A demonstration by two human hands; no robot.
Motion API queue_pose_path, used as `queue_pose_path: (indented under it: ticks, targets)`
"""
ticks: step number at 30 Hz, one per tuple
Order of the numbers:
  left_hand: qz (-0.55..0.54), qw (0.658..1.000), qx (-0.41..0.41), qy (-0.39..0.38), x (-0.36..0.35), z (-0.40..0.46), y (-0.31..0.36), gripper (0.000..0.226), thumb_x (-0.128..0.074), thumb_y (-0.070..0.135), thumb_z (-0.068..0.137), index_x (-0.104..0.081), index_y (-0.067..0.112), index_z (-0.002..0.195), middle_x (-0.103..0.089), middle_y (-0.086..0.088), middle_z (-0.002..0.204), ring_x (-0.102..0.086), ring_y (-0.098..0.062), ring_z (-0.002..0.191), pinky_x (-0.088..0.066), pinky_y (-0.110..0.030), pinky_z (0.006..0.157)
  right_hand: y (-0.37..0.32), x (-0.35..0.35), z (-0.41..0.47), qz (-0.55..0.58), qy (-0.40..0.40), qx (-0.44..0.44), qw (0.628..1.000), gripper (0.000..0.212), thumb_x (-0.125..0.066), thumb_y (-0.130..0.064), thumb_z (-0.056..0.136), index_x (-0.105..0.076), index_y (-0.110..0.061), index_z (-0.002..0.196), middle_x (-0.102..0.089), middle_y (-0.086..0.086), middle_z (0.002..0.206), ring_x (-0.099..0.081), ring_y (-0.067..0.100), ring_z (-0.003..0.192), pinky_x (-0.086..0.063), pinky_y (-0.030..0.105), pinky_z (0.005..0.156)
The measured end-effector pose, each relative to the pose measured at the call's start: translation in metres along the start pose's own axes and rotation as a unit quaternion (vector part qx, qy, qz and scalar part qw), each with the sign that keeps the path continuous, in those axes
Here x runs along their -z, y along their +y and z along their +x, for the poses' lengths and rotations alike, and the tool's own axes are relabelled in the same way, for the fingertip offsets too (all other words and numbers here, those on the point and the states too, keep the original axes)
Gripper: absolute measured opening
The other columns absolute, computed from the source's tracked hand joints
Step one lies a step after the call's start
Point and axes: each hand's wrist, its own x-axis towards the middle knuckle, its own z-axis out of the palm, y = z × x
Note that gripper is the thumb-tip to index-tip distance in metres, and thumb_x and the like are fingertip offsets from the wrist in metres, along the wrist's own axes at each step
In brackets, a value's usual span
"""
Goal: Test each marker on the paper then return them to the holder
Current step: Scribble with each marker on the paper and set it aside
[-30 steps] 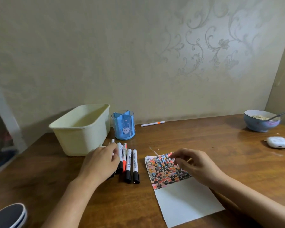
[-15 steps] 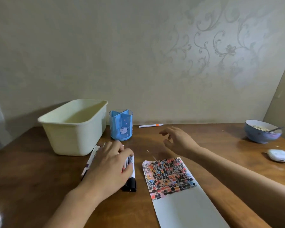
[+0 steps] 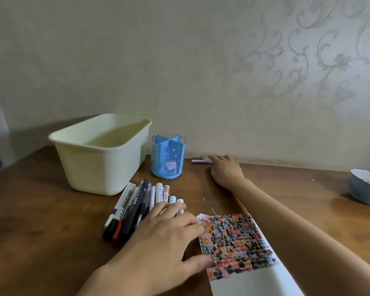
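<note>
Several markers lie side by side on the wooden table, in front of a blue divided holder that stands empty. My left hand lies flat with spread fingers over the markers' near ends and the left edge of the paper, whose upper part is covered in coloured test marks. My right hand reaches far back, fingers extended onto a lone white marker lying by the wall.
A cream plastic tub stands left of the holder. A blue bowl with food sits at the right edge. The wall runs close behind the holder.
My right hand left the paper and stretched back to the lone marker by the wall. My left hand slid right off the marker row onto the paper's edge, uncovering more markers.
</note>
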Motion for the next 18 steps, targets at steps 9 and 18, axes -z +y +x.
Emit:
queue_pose_path:
  ticks: [9,18]
  targets:
    - [0.007,1.000,0.005,-0.020,-0.007,0.000,-0.003,0.067,-0.032,0.077,0.090,-0.035,0.043,0.147,-0.032,0.023,0.152,-0.005,-0.003,0.144,0.004,-0.022,0.109,0.003,-0.002,0.007,-0.030,0.018,-0.001,0.999,0.042,-0.038,-0.026,0.101,-0.052,-0.025,0.140,-0.048,0.004,0.140,-0.036,0.027,0.134,-0.034,0.040,0.107]
    - [0.016,0.997,0.028,-0.068,-0.004,-0.001,0.000,0.071,-0.030,0.080,0.087,-0.030,0.045,0.149,-0.027,0.026,0.154,-0.003,-0.003,0.146,0.000,-0.031,0.119,0.013,0.028,-0.033,0.087,0.032,0.011,0.996,0.012,-0.057,-0.031,0.099,-0.061,-0.022,0.106,-0.063,0.001,0.107,-0.057,0.021,0.099,-0.043,0.032,0.079]
